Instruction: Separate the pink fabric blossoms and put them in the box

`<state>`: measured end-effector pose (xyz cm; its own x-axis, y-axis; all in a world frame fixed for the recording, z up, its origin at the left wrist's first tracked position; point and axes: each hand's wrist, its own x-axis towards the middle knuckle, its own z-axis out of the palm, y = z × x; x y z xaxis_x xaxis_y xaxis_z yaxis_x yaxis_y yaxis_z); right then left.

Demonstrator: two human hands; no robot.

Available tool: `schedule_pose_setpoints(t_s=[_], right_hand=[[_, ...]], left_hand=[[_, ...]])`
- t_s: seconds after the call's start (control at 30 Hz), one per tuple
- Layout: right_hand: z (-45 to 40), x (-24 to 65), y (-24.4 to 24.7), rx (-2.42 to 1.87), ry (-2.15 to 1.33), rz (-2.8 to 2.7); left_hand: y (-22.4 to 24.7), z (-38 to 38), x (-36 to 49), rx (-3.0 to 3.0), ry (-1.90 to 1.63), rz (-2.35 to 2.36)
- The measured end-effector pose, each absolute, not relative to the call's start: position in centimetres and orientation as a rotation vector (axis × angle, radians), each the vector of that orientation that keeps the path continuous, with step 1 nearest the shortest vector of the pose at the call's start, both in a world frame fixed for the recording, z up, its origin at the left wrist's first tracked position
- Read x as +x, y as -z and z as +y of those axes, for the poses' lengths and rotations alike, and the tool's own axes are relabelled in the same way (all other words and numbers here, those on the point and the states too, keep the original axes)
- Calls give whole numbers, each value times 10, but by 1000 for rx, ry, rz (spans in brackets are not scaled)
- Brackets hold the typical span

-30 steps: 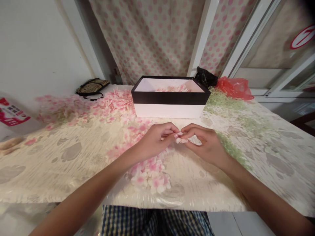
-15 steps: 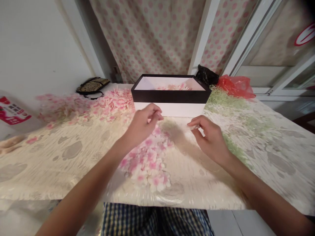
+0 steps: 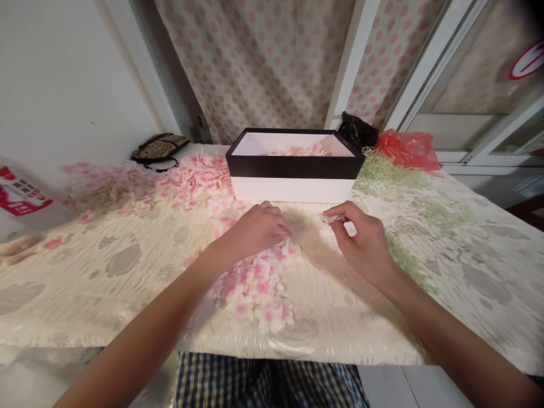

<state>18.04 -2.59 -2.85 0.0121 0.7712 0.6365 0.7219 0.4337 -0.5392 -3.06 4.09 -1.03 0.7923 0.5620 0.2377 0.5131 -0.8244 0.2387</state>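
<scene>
Pink and white artificial flowers (image 3: 257,283) lie in a loose pile on the table before me. Over the far end of this pile is my left hand (image 3: 257,229), back up, its fingers curled down together at the blossoms. What its fingertips hold, if anything, is hidden. To the right, my right hand (image 3: 361,238) pinches a small whitish artificial flower (image 3: 334,219) between thumb and forefinger, just above the tablecloth. Beyond both hands stands a white box with a black rim (image 3: 293,187); pink flowers (image 3: 301,150) show inside it.
A larger heap of pink flowers (image 3: 191,178) spreads left of the box, near a patterned pouch (image 3: 159,148). Green shredded filler (image 3: 395,173) lies at right, with black (image 3: 358,130) and red plastic bags (image 3: 408,148) behind. A white package (image 3: 25,195) stands at far left.
My left hand has come down and nearer to me, from before the box onto the flower pile. My right hand has stayed almost in place, still pinching the small flower.
</scene>
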Motion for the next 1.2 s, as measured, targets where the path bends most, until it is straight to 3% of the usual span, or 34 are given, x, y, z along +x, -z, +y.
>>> schedule_pose_setpoints(t_s=[0.2,0.43,0.6,0.73,1.2], right_hand=[[-26,180,29,-1301,-63,-1742],[-28,178,25,-1267,-264,-1652],[-25,178,20,-974,-960,-1312],[-27,176,17,-841,-1314,-1127],[-29,173,13,-798,-1637,-1009]], left_hand=[[19,48,-28,2804,-502,896],[4,43,-25,1963,-875,857],[-6,35,-27,1517,-742,717],[-8,29,-25,1475,-593,653],[-9,25,-23,1499,-352,623]])
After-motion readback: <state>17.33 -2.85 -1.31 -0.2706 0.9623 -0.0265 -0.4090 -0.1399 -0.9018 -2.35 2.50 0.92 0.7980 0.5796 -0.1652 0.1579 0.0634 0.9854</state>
